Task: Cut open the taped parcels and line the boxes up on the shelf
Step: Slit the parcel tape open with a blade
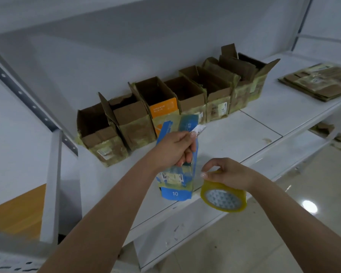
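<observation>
Open brown boxes (185,97) are lined along the shelf (244,134); insides are dark. An upright blue box (177,180) is gripped by the left hand (175,148); a tape roll (223,198) is pinched by the right hand (228,174).

Matt brown cardboard boxes (177,95), creased and tape-patched; glossy yellowish plastic tape roll (223,198); smooth white painted-metal shelf (244,131); glossy floor tiles (264,243).

The flattened cardboard stack (319,80) runs off the right edge, blurred. The left hand (175,148) hides the blue box's (175,182) middle. Labels on the open boxes (165,103) are unreadable.
</observation>
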Tool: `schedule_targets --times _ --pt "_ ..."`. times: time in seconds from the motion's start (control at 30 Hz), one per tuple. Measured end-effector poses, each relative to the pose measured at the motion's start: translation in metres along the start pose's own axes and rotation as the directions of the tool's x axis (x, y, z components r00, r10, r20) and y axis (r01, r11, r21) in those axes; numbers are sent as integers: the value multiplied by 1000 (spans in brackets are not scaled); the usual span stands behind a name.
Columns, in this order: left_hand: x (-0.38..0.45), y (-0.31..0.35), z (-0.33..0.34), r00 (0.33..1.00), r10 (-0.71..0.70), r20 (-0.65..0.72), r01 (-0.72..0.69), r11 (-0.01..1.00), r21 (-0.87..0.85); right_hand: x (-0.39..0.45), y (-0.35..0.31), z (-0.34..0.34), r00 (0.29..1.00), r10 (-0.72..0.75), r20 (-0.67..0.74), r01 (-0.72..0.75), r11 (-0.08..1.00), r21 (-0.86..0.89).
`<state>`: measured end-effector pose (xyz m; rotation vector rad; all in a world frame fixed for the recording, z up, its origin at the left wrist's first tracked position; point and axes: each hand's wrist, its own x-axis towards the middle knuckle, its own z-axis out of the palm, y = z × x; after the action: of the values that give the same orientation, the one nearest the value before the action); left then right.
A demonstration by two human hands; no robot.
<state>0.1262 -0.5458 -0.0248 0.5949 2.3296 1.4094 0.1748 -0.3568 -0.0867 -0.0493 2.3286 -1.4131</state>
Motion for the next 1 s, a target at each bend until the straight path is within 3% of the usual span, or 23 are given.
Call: schedule_targets --times 0.2,0.3,0.43,0.57,0.8,1.0 --pt "-5 16 -7 994 -41 100 31 995 97 -14 6 -14 994 -106 -11 107 990 89" --pt "-7 31 -15 986 -61 155 9 950 312 -18 3 -18 994 -106 -29 107 992 66" --pt "-10 49 -14 929 -221 297 -22 768 640 -21 -2 -19 991 -79 -108 84 995 48" --pt "-10 59 -7 904 -339 262 -27 564 825 -25 -8 -19 989 -67 -130 67 998 -5" --pt "-5 59 15 916 -366 164 -31 344 939 -34 -24 -13 965 -73 -252 6 967 -257" --pt "-3 56 30 913 -397 91 -40 137 990 -37 -27 -4 953 -54 -299 -42 951 -306"
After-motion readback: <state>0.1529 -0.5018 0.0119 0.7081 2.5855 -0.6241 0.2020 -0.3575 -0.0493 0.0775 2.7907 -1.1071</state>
